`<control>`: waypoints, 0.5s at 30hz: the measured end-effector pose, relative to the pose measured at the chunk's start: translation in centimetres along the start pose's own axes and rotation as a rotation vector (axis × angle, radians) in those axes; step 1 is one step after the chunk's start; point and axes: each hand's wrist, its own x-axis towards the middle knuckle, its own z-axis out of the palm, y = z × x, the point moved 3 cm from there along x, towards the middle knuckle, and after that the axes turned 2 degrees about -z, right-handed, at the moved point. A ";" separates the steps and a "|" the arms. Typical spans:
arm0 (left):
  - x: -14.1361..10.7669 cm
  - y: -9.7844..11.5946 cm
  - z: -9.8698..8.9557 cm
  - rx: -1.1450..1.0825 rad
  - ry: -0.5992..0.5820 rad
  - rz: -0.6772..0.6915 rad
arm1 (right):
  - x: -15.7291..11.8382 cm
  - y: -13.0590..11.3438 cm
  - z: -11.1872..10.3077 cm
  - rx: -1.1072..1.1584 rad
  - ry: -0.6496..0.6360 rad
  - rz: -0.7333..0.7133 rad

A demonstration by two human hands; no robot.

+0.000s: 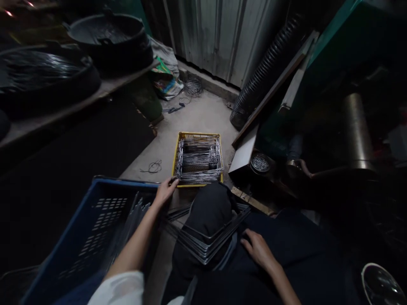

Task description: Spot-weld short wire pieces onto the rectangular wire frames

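Bent wire frames (205, 250) lie in a loose stack across my knee (210, 212), their corner pointing toward me. My left hand (165, 190) reaches forward to the near left corner of a yellow crate (174, 163). Its fingertips are drawn together there; what they hold, if anything, is too small and dark to make out. More wire frames (199, 157) fill that crate in rows. Over my right thigh, beside the stack on my knee, my right hand (259, 249) has its fingers slightly apart and nothing visible in them.
A blue crate (85, 216) with straight metal rods (136, 214) stands at my left. Black pans (111, 42) sit on a shelf above it. A bowl of small metal pieces (260, 163), wooden boards (280, 84) and a ribbed hose (265, 70) are at the right.
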 end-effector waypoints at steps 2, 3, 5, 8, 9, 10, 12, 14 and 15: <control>-5.1 2.5 0.3 0.118 -0.182 0.106 | 0.3 -0.4 -0.1 -0.008 -0.011 0.001; -7.8 3.8 0.9 0.167 -0.308 0.164 | 0.4 -0.7 -0.2 -0.018 -0.015 0.001; -12.8 5.9 2.4 0.259 -0.501 0.273 | 0.5 -1.4 -0.7 -0.033 -0.018 -0.002; -17.0 7.5 4.3 0.466 -0.534 0.411 | 0.5 -1.8 -1.7 -0.026 0.017 0.005; -17.4 7.8 4.7 0.503 -0.532 0.434 | 0.3 -1.8 -2.1 -0.022 0.046 0.003; -17.5 7.9 4.9 0.516 -0.537 0.448 | 0.1 -1.6 -2.4 -0.017 0.081 -0.001; -17.1 8.3 4.9 0.502 -0.560 0.482 | -0.8 -1.3 -3.1 0.005 0.160 -0.013; -16.0 8.9 4.3 0.457 -0.571 0.516 | -1.8 -1.0 -3.6 0.029 0.232 -0.037; -15.2 9.3 4.0 0.438 -0.561 0.524 | -2.4 -0.9 -3.9 0.039 0.258 -0.052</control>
